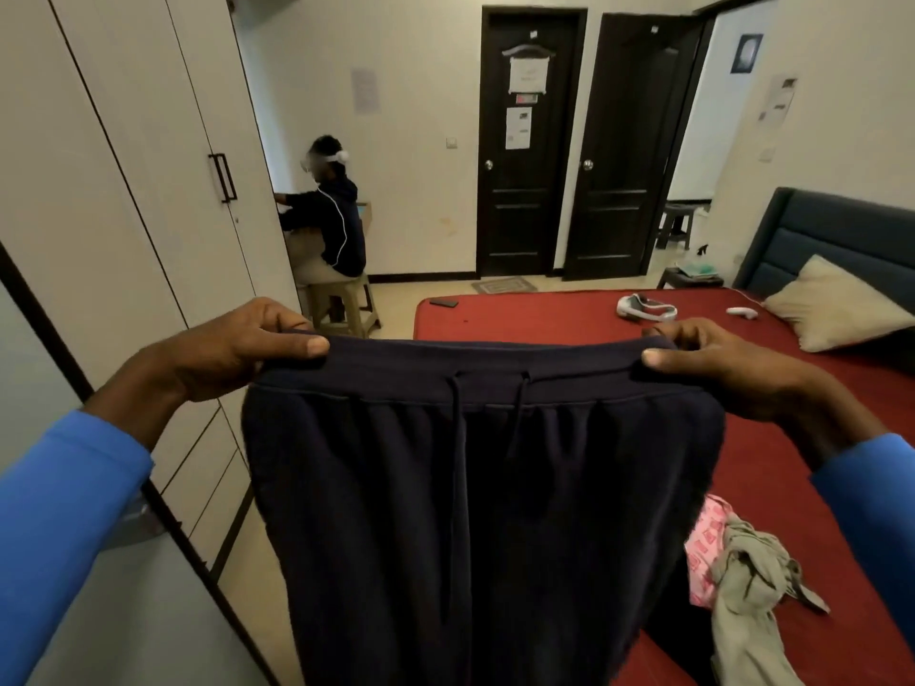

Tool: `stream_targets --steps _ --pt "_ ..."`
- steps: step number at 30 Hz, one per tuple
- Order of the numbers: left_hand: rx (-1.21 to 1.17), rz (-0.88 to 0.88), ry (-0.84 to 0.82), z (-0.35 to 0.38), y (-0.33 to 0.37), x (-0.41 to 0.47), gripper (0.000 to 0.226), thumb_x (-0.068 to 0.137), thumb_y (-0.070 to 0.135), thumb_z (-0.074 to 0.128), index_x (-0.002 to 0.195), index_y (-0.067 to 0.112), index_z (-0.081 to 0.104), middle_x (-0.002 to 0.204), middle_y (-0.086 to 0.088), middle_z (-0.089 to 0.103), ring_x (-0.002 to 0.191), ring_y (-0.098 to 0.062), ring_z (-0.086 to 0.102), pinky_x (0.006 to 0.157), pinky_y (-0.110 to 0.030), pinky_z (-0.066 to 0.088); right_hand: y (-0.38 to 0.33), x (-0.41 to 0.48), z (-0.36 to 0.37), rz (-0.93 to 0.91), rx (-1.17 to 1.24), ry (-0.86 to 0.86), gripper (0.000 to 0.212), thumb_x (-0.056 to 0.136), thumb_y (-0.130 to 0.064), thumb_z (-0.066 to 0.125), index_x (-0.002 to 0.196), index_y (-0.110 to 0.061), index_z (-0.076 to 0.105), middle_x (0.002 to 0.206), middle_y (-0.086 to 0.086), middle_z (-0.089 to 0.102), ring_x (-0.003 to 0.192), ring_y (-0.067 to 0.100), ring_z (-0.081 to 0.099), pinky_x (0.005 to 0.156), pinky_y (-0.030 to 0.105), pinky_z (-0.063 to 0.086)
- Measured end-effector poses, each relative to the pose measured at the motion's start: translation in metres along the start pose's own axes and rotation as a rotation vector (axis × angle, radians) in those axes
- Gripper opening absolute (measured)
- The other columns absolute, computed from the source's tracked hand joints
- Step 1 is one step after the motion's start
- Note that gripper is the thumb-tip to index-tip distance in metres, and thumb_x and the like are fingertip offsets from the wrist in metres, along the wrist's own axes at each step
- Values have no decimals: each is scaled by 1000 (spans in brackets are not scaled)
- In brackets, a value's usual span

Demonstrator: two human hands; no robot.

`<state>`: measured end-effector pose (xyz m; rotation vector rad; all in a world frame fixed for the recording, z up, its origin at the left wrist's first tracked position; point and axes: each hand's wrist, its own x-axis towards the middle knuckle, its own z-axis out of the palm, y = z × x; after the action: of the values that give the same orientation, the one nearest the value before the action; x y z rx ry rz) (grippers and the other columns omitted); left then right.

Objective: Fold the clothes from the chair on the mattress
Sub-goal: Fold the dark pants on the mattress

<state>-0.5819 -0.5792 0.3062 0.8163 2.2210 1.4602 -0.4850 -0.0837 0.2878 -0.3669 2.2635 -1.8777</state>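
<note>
Head view. Dark navy fleece sweatpants (475,487) are held in the air over the near left corner of the red-sheeted mattress (544,316), hiding that corner. Leg ends cut off by lower frame edge. Long axis vertical; waistband up and level, drawstrings toward camera. Left hand (232,346) pinches waistband's left end, right hand (723,368) its right end: thumbs in front, fingers (277,314) curled behind the cloth. Pink patterned garment (705,552) and crumpled olive-grey garment (747,586) lie by the mattress's near edge, partly hidden.
</note>
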Motion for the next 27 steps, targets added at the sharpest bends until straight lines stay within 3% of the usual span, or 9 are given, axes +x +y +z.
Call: stream_targets --steps 3,6,8,10,13,16,21,24,27 --pt "-127 -12 22 -11 30 2 59 59 52 96 68 3 65 62 -10 56 52 -14 54 50 -22 48 -35 -1 -13 -42 119 3 20 77 -24 84 82 -9 73 80 9 72 68 15 69 62 22 58" --pt "-270 -60 273 0 37 27 28 82 33 83 70 9 76 79 -16 74 60 -14 65 56 -23 55 -49 18 -9 -38 196 182 43 76 -34 88 100 -5 66 87 8 71 78 19 66 66 24 59" --pt "-488 -126 469 18 29 48 29 78 27 82 98 7 81 113 -24 74 81 -20 73 67 -27 62 -34 38 0 50 318 337 30 86 -28 75 102 -3 67 90 9 77 81 21 71 67 26 62" --pt "-700 -168 642 46 13 67 44 79 22 85 115 -1 74 116 -23 74 86 -26 74 65 -31 63 -8 55 18 151 486 477 22 93 -19 71 104 0 71 92 14 79 74 22 75 64 32 64" --pt "-806 -147 869 110 -7 80 24 85 16 84 101 0 74 101 -19 77 81 -27 75 66 -34 64 35 68 52 136 631 678 42 86 -13 80 118 10 67 101 22 76 76 25 74 68 38 66" --pt "-785 -139 1009 175 -30 82 19 82 18 87 82 11 69 91 -16 78 82 -31 75 78 -50 64 70 64 104 27 647 820 10 89 -7 77 92 -5 67 77 11 70 58 16 66 53 29 57" --pt "-547 -54 1015 242 -50 79 27 77 23 89 92 16 67 87 -11 77 85 -33 75 83 -58 61 107 56 163 -146 233 1001 24 92 -12 75 83 -19 54 74 -3 60 66 9 53 65 34 46" --pt "-519 -6 1002 262 -45 76 39 82 9 85 113 21 64 87 -10 79 87 -33 76 81 -50 63 105 48 183 -182 278 974 34 89 -4 77 111 -20 57 94 1 75 80 12 71 71 31 58" --pt "-474 -11 1001 276 -39 79 25 82 6 84 100 16 70 83 -1 79 81 -21 78 81 -48 64 103 45 195 -159 386 998 31 87 -4 79 112 -17 66 92 7 78 82 18 74 72 31 59"
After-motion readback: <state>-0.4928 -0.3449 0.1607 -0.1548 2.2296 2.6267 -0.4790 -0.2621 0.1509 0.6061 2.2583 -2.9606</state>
